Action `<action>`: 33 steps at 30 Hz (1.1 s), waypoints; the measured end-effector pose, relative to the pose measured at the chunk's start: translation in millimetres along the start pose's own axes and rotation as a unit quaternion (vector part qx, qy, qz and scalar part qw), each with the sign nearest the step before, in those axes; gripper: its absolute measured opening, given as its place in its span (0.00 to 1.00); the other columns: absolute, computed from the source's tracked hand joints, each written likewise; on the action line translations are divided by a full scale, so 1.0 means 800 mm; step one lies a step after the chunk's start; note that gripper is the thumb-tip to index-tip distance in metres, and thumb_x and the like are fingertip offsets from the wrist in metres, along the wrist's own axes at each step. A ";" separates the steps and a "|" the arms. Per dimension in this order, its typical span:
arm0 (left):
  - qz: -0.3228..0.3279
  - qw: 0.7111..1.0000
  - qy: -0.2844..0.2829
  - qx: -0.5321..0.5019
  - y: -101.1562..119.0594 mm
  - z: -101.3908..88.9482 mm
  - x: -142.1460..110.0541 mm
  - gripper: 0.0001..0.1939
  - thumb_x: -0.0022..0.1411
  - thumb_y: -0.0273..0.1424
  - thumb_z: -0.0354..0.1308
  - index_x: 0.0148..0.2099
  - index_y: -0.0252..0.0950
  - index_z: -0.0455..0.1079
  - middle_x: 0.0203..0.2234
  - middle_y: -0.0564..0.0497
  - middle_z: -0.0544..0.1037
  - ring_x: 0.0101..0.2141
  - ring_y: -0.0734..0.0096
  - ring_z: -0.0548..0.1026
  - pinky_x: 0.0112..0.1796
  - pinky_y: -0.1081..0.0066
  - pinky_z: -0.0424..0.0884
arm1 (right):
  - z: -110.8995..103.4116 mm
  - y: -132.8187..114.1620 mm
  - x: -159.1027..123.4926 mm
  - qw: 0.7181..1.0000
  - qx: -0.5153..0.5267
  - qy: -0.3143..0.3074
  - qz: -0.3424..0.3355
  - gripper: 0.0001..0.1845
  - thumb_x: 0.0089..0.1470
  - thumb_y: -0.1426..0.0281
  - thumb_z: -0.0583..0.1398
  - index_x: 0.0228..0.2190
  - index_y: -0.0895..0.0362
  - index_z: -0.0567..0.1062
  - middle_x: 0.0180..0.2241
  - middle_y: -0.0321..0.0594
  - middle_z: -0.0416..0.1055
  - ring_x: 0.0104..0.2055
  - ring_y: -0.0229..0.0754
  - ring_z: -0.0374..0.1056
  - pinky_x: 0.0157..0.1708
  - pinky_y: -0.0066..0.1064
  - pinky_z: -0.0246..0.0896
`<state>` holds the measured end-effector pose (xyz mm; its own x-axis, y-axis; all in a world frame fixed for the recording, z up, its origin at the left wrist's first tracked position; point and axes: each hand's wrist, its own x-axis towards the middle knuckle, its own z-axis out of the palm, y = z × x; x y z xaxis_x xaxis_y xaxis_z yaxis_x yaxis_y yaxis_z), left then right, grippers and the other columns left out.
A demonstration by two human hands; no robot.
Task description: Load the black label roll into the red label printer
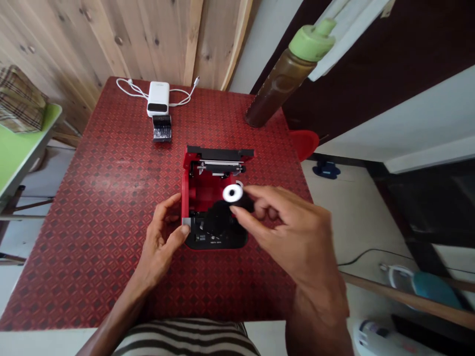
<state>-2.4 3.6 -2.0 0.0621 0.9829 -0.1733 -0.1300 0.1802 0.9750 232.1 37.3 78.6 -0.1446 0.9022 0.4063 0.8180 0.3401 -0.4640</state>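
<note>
A small red and black printer (215, 242) stands on the table with its lid (220, 153) raised, showing a red inner bay. My left hand (163, 235) grips its left side, thumb on the front corner and fingers along the outer wall. Between the thumb and fingers of my right hand (285, 222) is a small roll (232, 193), its white ring-shaped end with a dark centre facing me. I hold this roll above the bay, near the printer's right side. Something black hangs below it over the bay; blur hides its details.
A white power bank (159, 96) with a white cable (181, 102) lies at the back of the red patterned table (111, 198). In front of it sits a small dark curled piece (162, 129). A tall bottle with a green cap (285, 74) stands at the back right.
</note>
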 end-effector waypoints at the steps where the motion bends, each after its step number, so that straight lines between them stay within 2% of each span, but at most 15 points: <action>1: 0.001 1.000 0.000 0.004 -0.001 -0.001 0.000 0.33 0.73 0.49 0.68 0.73 0.43 0.69 0.64 0.43 0.81 0.58 0.51 0.81 0.58 0.53 0.77 | -0.005 0.008 -0.008 0.998 0.029 0.033 0.048 0.08 0.63 0.69 0.71 0.45 0.52 0.84 0.26 0.29 0.74 0.26 0.38 0.70 0.30 0.31 0.65; 3: 0.007 1.000 0.004 0.013 -0.004 -0.002 0.000 0.34 0.73 0.49 0.68 0.74 0.43 0.69 0.66 0.42 0.80 0.59 0.50 0.81 0.57 0.53 0.78 | -0.007 0.026 -0.024 0.980 0.063 0.114 0.149 0.10 0.62 0.64 0.73 0.44 0.51 0.83 0.25 0.27 0.72 0.24 0.37 0.67 0.28 0.31 0.65; 5: 0.015 1.000 0.010 0.020 -0.007 -0.003 0.000 0.33 0.73 0.48 0.67 0.74 0.43 0.70 0.69 0.42 0.78 0.63 0.46 0.79 0.56 0.54 0.79 | 0.003 0.043 -0.039 0.952 0.075 0.191 0.227 0.12 0.60 0.60 0.73 0.41 0.51 0.81 0.24 0.28 0.72 0.23 0.38 0.66 0.25 0.31 0.64; 7: 0.025 0.999 0.014 0.027 -0.010 -0.004 0.001 0.33 0.73 0.47 0.67 0.74 0.44 0.70 0.71 0.42 0.76 0.67 0.43 0.76 0.54 0.54 0.80 | 0.021 0.053 -0.055 0.933 0.079 0.216 0.277 0.15 0.58 0.57 0.72 0.39 0.51 0.78 0.23 0.29 0.74 0.22 0.39 0.67 0.24 0.31 0.63; 9: 0.034 0.999 0.015 0.034 -0.010 -0.004 0.001 0.33 0.74 0.47 0.66 0.74 0.44 0.70 0.70 0.42 0.77 0.66 0.44 0.77 0.54 0.55 0.81 | 0.043 0.057 -0.072 0.932 0.085 0.175 0.305 0.15 0.57 0.55 0.70 0.39 0.51 0.77 0.24 0.31 0.77 0.22 0.40 0.70 0.24 0.32 0.64; 12: 0.041 0.998 0.019 0.044 -0.009 -0.003 0.001 0.32 0.74 0.47 0.66 0.74 0.44 0.71 0.66 0.43 0.81 0.59 0.49 0.83 0.53 0.56 0.81 | 0.067 0.052 -0.096 0.945 0.106 0.056 0.304 0.14 0.60 0.55 0.67 0.39 0.51 0.77 0.24 0.33 0.78 0.23 0.42 0.73 0.26 0.32 0.64; 14: 0.043 0.998 0.022 0.047 -0.008 -0.003 0.001 0.31 0.74 0.47 0.67 0.73 0.43 0.72 0.65 0.43 0.82 0.57 0.50 0.84 0.52 0.56 0.81 | 0.074 0.047 -0.108 0.951 0.118 -0.002 0.286 0.12 0.64 0.56 0.65 0.39 0.51 0.76 0.24 0.32 0.77 0.23 0.42 0.73 0.27 0.32 0.63; 16: 0.046 0.997 0.025 0.048 -0.007 -0.002 0.001 0.31 0.74 0.47 0.67 0.73 0.43 0.72 0.65 0.44 0.82 0.57 0.50 0.84 0.52 0.57 0.81 | 0.076 0.045 -0.114 0.954 0.127 -0.026 0.271 0.08 0.64 0.60 0.63 0.40 0.51 0.76 0.25 0.32 0.77 0.24 0.41 0.73 0.28 0.32 0.63; 22: 0.059 0.997 0.029 0.042 -0.012 -0.003 0.002 0.30 0.74 0.45 0.66 0.73 0.45 0.73 0.66 0.45 0.82 0.61 0.50 0.82 0.60 0.55 0.79 | 0.069 0.052 -0.116 0.956 0.156 -0.059 0.242 0.08 0.60 0.66 0.63 0.42 0.51 0.78 0.29 0.35 0.80 0.27 0.42 0.74 0.31 0.32 0.68; 24: 0.062 0.997 0.027 0.034 -0.013 -0.003 0.002 0.31 0.75 0.44 0.66 0.76 0.47 0.72 0.69 0.46 0.80 0.65 0.49 0.81 0.62 0.55 0.78 | 0.062 0.058 -0.116 0.953 0.169 -0.088 0.236 0.12 0.59 0.67 0.64 0.45 0.52 0.79 0.30 0.35 0.82 0.27 0.42 0.74 0.31 0.32 0.69; 27: 0.068 0.997 0.018 0.033 -0.014 -0.004 0.003 0.33 0.75 0.44 0.66 0.78 0.51 0.69 0.73 0.48 0.76 0.69 0.47 0.77 0.65 0.53 0.76 | 0.039 0.072 -0.114 0.942 0.186 -0.156 0.231 0.23 0.58 0.69 0.64 0.56 0.54 0.78 0.32 0.36 0.84 0.26 0.42 0.74 0.30 0.34 0.69; 29: 0.064 0.997 0.013 0.042 -0.013 -0.006 0.004 0.32 0.75 0.43 0.66 0.78 0.52 0.70 0.74 0.49 0.75 0.71 0.46 0.75 0.68 0.52 0.74 | 0.021 0.086 -0.105 0.937 0.183 -0.190 0.227 0.25 0.60 0.69 0.63 0.59 0.54 0.78 0.32 0.35 0.85 0.26 0.43 0.75 0.30 0.34 0.70; 31: 0.057 0.997 0.014 0.051 -0.013 -0.008 0.005 0.32 0.75 0.44 0.67 0.77 0.53 0.71 0.74 0.50 0.75 0.73 0.44 0.73 0.70 0.52 0.73 | 0.009 0.102 -0.089 0.945 0.167 -0.181 0.215 0.21 0.64 0.69 0.62 0.57 0.52 0.80 0.34 0.36 0.85 0.29 0.44 0.78 0.33 0.36 0.72; 33: 0.050 0.997 0.016 0.057 -0.012 -0.011 0.006 0.33 0.74 0.44 0.67 0.77 0.53 0.71 0.75 0.50 0.74 0.74 0.42 0.71 0.71 0.49 0.71 | 0.012 0.115 -0.067 0.960 0.153 -0.129 0.194 0.17 0.67 0.68 0.61 0.54 0.51 0.82 0.38 0.40 0.86 0.36 0.46 0.81 0.40 0.39 0.75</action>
<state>-9.5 6.7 -13.3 0.0234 0.9967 -0.0773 -0.0201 0.0777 0.9968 310.1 22.5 6.4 -0.0272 0.9991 -0.0338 0.6420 -0.0085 -0.7666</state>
